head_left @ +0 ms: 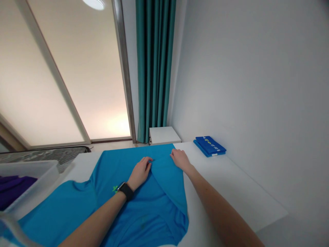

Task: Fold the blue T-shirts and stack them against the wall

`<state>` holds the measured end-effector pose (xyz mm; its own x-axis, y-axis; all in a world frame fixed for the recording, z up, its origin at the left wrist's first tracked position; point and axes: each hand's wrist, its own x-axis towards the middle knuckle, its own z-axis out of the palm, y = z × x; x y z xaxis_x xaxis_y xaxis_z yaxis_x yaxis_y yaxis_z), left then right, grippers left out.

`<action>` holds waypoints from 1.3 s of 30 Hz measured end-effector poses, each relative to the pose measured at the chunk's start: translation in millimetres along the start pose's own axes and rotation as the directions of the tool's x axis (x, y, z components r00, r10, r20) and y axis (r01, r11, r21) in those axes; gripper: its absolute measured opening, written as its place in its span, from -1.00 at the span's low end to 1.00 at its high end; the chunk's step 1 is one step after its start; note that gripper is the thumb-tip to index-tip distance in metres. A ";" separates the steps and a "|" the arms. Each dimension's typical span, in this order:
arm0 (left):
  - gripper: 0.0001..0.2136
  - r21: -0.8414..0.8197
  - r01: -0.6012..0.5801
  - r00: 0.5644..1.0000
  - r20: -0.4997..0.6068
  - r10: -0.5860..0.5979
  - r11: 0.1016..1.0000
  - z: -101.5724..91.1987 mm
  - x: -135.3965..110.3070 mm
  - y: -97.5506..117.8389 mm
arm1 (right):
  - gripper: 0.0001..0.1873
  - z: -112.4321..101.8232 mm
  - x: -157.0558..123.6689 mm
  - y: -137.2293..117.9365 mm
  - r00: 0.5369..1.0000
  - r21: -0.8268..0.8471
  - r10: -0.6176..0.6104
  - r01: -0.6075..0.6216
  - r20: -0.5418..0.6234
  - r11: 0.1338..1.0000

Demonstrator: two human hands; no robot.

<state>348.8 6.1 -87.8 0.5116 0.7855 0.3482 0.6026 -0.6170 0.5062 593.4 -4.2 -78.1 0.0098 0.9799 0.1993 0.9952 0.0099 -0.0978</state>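
At the far left, a white plastic bin (33,178) holds dark purple cloth (12,190), with a grey patterned mat (43,155) just behind it, and a frosted glass sliding door (64,75) fills the view above. Next comes a bright blue shirt (144,209), spread over a white table (231,181) just beside the bin, with a small green print (114,188) showing next to a black smartwatch (125,191) on the left wrist. The left hand (140,173) lies on the cloth near the table's far edge, its fingers lightly curled at the fold; whether they pinch the fabric or merely rest there, I cannot tell. The fold forms a large flap (167,185) laid diagonally across the shirt's right side. The right hand (180,160) sits on that flap's edge — fingers together and extended, released rather than clenched. Further right, well clear of the shirt, a stack of folded blue garments (209,146) sits on the table against a white wall (244,85). Beyond the table's far edge stand a small white cabinet (164,135) and a teal curtain (154,68).
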 end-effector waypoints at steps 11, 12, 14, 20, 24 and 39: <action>-0.83 0.055 0.007 0.999 0.031 -0.008 0.998 -1.0 -0.1 1.6 | -0.73 2.4 -3.1 26.8 0.998 0.129 0.017 -0.010 -0.058 0.992; -0.83 0.060 0.013 0.999 0.031 -0.014 0.998 -0.8 0.2 1.9 | -0.72 2.2 -5.3 31.1 0.998 0.143 0.019 -0.011 -0.058 0.990; -0.83 0.072 0.017 0.999 0.030 -0.019 0.997 -0.4 0.6 1.8 | -0.69 2.3 -10.5 38.4 0.998 0.164 0.020 -0.011 -0.054 0.986; -0.83 0.082 0.006 1.000 0.021 -0.008 0.997 1.5 1.1 -2.6 | -0.74 7.7 -18.6 45.4 0.998 0.177 0.040 -0.031 -0.052 0.984; -0.83 0.066 0.007 1.000 0.019 -0.008 0.998 1.8 1.3 -3.7 | -0.75 12.8 -17.7 43.0 0.994 0.167 0.078 -0.065 -0.071 0.984; -0.84 0.014 0.029 0.999 -0.017 -0.029 0.999 0.0 3.2 -2.3 | -0.58 -13.7 -46.7 23.3 0.989 0.163 -0.012 0.037 -0.147 0.986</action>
<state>349.1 10.0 -87.9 0.4835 0.8038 0.3465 0.6258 -0.5942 0.5053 617.4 -52.4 -76.4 0.0119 0.9396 0.3419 0.9656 0.0781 -0.2482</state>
